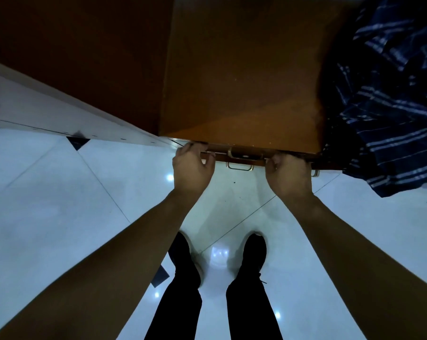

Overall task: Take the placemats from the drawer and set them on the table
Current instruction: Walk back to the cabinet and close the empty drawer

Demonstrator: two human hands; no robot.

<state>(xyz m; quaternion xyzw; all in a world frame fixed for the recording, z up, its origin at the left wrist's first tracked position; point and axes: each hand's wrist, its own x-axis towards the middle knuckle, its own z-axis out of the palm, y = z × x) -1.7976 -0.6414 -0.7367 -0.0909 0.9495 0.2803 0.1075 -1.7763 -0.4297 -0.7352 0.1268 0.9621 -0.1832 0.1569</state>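
Note:
I look straight down the front of a brown wooden cabinet [241,69]. Its drawer front [241,157] shows as a thin strip at the cabinet's near edge, with brass handles [239,166] in the middle. My left hand [191,168] curls its fingers over the drawer's left end. My right hand [289,174] grips the drawer's right part the same way. The drawer looks shut or barely out; its inside is hidden. No placemats are visible.
A dark blue striped cloth [389,99] hangs over the cabinet's right side. A white wall base [60,114] runs along the left. Glossy white floor tiles [60,204] lie below, and my black shoes [253,253] stand close to the cabinet.

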